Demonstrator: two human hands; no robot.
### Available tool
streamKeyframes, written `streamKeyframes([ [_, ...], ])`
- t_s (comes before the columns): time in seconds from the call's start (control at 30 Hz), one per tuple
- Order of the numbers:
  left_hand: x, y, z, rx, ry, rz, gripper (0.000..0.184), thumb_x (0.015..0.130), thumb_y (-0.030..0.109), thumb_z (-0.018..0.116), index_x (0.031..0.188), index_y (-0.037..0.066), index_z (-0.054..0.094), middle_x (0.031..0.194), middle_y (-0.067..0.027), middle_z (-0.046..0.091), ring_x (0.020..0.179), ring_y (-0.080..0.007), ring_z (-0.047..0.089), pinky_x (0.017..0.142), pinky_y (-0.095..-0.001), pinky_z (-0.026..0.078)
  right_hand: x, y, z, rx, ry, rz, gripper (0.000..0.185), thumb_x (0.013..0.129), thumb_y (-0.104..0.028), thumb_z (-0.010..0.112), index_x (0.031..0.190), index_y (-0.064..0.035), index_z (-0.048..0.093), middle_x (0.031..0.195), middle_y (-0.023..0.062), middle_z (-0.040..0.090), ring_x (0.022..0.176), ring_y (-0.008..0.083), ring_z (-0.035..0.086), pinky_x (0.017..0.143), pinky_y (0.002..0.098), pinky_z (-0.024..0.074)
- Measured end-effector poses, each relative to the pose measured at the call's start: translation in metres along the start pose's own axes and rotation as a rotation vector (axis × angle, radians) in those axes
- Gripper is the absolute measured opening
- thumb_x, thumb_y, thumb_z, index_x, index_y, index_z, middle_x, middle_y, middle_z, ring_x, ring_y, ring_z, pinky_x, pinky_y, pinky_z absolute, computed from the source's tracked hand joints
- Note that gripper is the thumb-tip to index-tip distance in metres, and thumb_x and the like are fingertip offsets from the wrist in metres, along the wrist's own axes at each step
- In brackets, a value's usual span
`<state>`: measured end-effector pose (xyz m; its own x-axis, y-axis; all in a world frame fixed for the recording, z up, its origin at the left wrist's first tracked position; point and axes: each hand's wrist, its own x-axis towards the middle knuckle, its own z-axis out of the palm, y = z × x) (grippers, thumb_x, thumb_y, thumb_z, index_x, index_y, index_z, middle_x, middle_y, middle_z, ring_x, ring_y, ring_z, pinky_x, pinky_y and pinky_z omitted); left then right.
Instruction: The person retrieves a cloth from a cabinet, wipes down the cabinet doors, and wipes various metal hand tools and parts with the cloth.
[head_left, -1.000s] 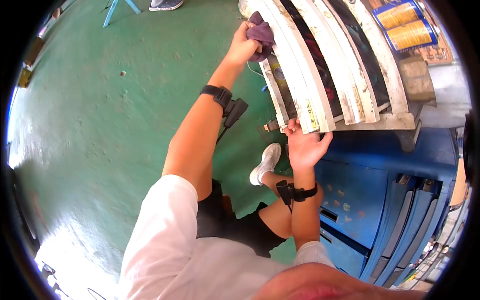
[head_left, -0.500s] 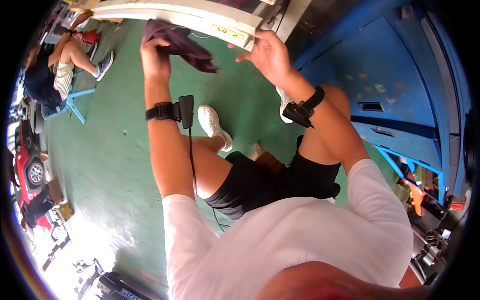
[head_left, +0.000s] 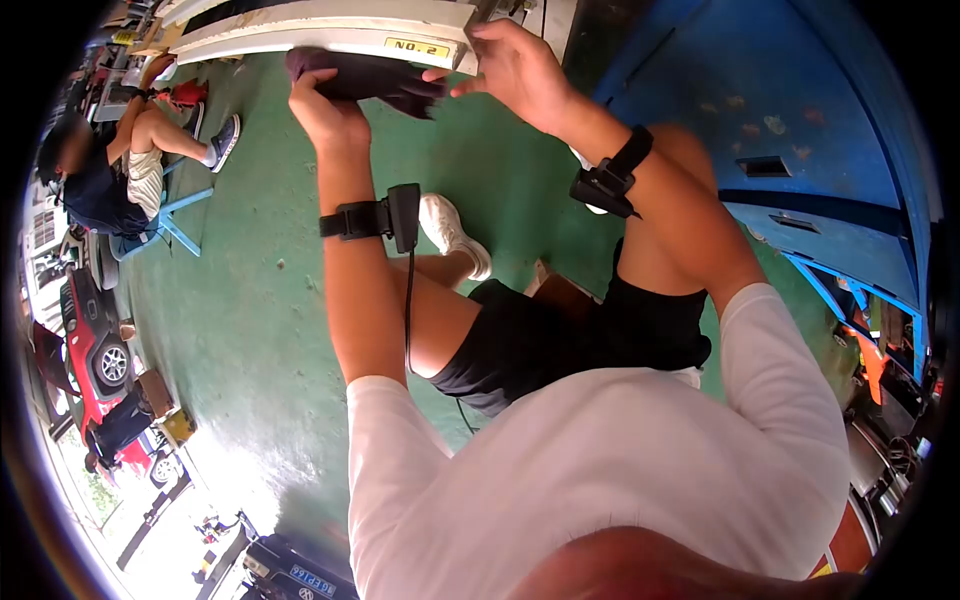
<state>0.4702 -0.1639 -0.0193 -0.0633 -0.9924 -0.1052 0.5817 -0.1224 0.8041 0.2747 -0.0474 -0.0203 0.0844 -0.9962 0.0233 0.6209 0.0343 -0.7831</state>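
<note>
A crumpled dark purple cloth is in my left hand, whose fingers are closed on it below the edge of a white beam. The cloth's loose end hangs out to the right. My right hand is at the beam's right end, beside a yellow "NO. 2" label. Its fingers are spread, the upper ones at the beam's corner and the lower ones close to the cloth's end. Whether they press on the beam, I cannot tell. Each wrist wears a black strap with a small device.
A blue metal cabinet stands close on my right. On the green floor, a person sits on a blue stool at the left. Farther off are a red car and a dark car. A cable runs from my left wrist.
The view has shifted, so the beam sits higher in it. My right hand has turned, its lower fingers now reaching left toward the cloth. My left hand still grips the cloth.
</note>
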Motion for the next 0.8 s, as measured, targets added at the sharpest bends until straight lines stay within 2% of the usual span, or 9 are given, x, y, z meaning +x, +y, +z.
streamKeyframes([
  [0.1, 0.007, -0.002, -0.005, 0.054, -0.05, 0.038, 0.026, 0.075, 0.004, 0.055, 0.1, 0.006, 0.052, 0.09, -0.0049, 0.057, 0.086, -0.0204, 0.056, 0.079, -0.035, 0.048, -0.001, 0.002, 0.001, 0.018, 0.003, -0.002, 0.049, 0.093, -0.035, 0.042, 0.129, -0.0021, 0.049, 0.131, 0.0118, 0.056, 0.105, 0.0315, 0.062, 0.083, 0.0347, 0.0462],
  [0.17, 0.005, 0.005, -0.004, 0.171, 0.124, 0.13, 0.019, 0.082, 0.007, 0.057, 0.1, 0.003, 0.057, 0.099, -0.0078, 0.062, 0.095, -0.0229, 0.06, 0.089, -0.0368, 0.05, -0.001, 0.001, -0.001, 0.063, -0.026, -0.026, 0.042, 0.093, -0.037, 0.048, 0.12, -0.006, 0.056, 0.118, 0.0093, 0.063, 0.098, 0.0262, 0.066, 0.081, 0.035, 0.0465],
  [0.23, 0.025, 0.011, -0.021, 0.066, 0.06, 0.225, 0.02, 0.085, 0.005, 0.062, 0.105, 0.004, 0.056, 0.104, -0.0091, 0.063, 0.098, -0.0237, 0.063, 0.088, -0.0375, 0.053, -0.003, 0.0, 0.001, 0.008, -0.007, 0.008, 0.051, 0.093, -0.036, 0.041, 0.131, -0.0018, 0.047, 0.131, 0.0109, 0.056, 0.102, 0.0317, 0.063, 0.081, 0.034, 0.0453],
  [0.4, 0.021, 0.004, -0.027, 0.189, -0.032, 0.044, 0.047, 0.09, 0.018, 0.069, 0.131, 0.002, 0.051, 0.125, -0.0106, 0.061, 0.11, -0.0262, 0.061, 0.095, -0.0399, 0.051, -0.001, 0.003, -0.002, 0.01, -0.018, -0.004, 0.042, 0.094, -0.038, 0.045, 0.12, -0.0071, 0.056, 0.119, 0.0073, 0.063, 0.094, 0.0259, 0.066, 0.08, 0.0347, 0.0443],
  [0.5, 0.01, 0.0, -0.016, 0.116, 0.026, -0.112, 0.048, 0.085, 0.017, 0.076, 0.123, -0.001, 0.054, 0.117, -0.0108, 0.063, 0.103, -0.0242, 0.064, 0.089, -0.0392, 0.054, -0.004, -0.001, 0.001, -0.038, 0.01, -0.012, 0.051, 0.094, -0.037, 0.04, 0.128, -0.0011, 0.051, 0.127, 0.0118, 0.06, 0.098, 0.0305, 0.065, 0.08, 0.0346, 0.0449],
  [0.6, -0.005, -0.001, -0.012, 0.203, -0.09, -0.184, 0.046, 0.088, 0.019, 0.072, 0.127, 0.001, 0.055, 0.122, -0.0086, 0.063, 0.108, -0.0219, 0.061, 0.095, -0.0351, 0.049, -0.005, 0.002, 0.001, 0.005, 0.017, -0.018, 0.047, 0.093, -0.037, 0.043, 0.123, -0.0026, 0.053, 0.121, 0.0099, 0.062, 0.092, 0.0287, 0.066, 0.077, 0.0336, 0.0444],
  [0.7, -0.006, 0.01, -0.013, 0.599, -0.313, -0.028, 0.041, 0.086, 0.016, 0.074, 0.121, 0.0, 0.059, 0.114, -0.0071, 0.066, 0.103, -0.0179, 0.062, 0.092, -0.0318, 0.048, -0.005, 0.005, 0.003, 0.07, 0.044, -0.014, 0.045, 0.091, -0.038, 0.046, 0.119, -0.0029, 0.053, 0.116, 0.0081, 0.063, 0.088, 0.0272, 0.067, 0.072, 0.0322, 0.0434],
  [0.77, -0.006, 0.013, -0.011, 0.527, -0.243, 0.042, 0.033, 0.08, 0.015, 0.08, 0.105, 0.0, 0.066, 0.1, -0.0067, 0.07, 0.091, -0.0154, 0.064, 0.085, -0.0294, 0.05, -0.006, 0.003, 0.009, 0.104, 0.077, 0.003, 0.047, 0.091, -0.039, 0.046, 0.119, -0.0025, 0.053, 0.116, 0.0085, 0.063, 0.087, 0.0286, 0.066, 0.071, 0.0324, 0.0428],
  [0.8, -0.004, 0.014, -0.012, 0.501, -0.209, 0.029, 0.035, 0.08, 0.014, 0.08, 0.108, -0.001, 0.065, 0.101, -0.0071, 0.069, 0.092, -0.0157, 0.064, 0.086, -0.0297, 0.05, -0.006, 0.003, 0.011, 0.072, 0.044, 0.026, 0.047, 0.091, -0.039, 0.046, 0.119, -0.0025, 0.053, 0.116, 0.0085, 0.063, 0.087, 0.0286, 0.066, 0.071, 0.0324, 0.0428],
])
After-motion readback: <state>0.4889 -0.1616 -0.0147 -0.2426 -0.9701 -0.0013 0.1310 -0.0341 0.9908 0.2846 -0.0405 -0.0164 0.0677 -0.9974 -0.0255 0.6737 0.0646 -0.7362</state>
